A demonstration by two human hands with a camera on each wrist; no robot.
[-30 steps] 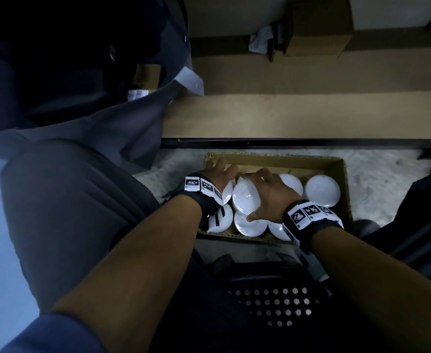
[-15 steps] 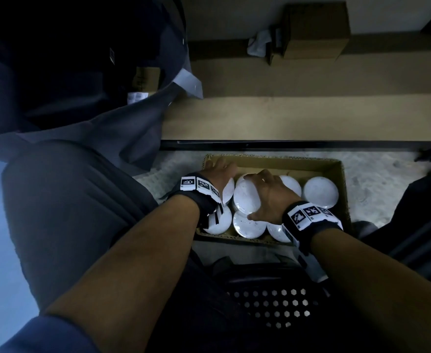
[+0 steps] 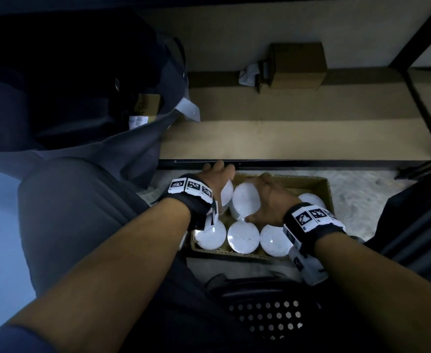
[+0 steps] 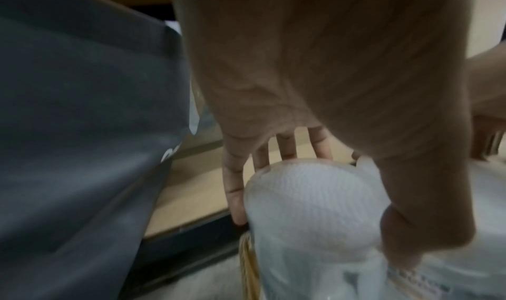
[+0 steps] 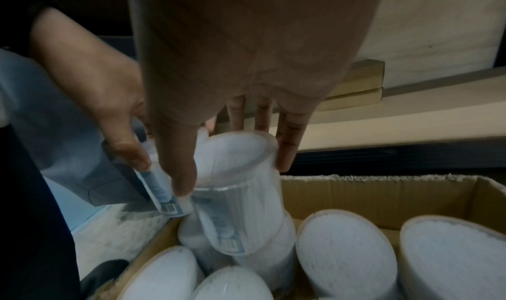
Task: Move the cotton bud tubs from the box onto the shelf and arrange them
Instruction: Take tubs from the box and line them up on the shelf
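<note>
Holding one tub in each hand over the box [image 3: 321, 183]. In the left hand [image 3: 217, 179], fingers [image 4: 235, 193] and thumb curled round the left tub [image 3: 226, 196], lid towards the wrist, tilted, above the box's far-left corner. In the right hand [image 3: 270, 200], clamped the same way, with fingers down the far side and thumb down the near side of the right tub [image 3: 245, 201], also tilted, just beside the left one; touching or a hair apart, cannot tell. Higher now than a second ago: then down among the other tubs, lids about level with the rest; now raised above the row, with bare cardboard showing in the box's far-left part beneath. Closer too to the front edge of the shelf [image 3: 285, 143], with the left fingertips now over its dark rail rather than inside the box. Still upright in the box, unmoved: three tubs [image 3: 242, 236] along the near edge and one more by the far-right corner, partly hidden behind the right wrist. Unchanged as well: the box on the floor [image 3: 362, 189] against the shelf's front edge, and a small carton [image 3: 297, 64] at the shelf's back edge, well apart from the rest.
</note>
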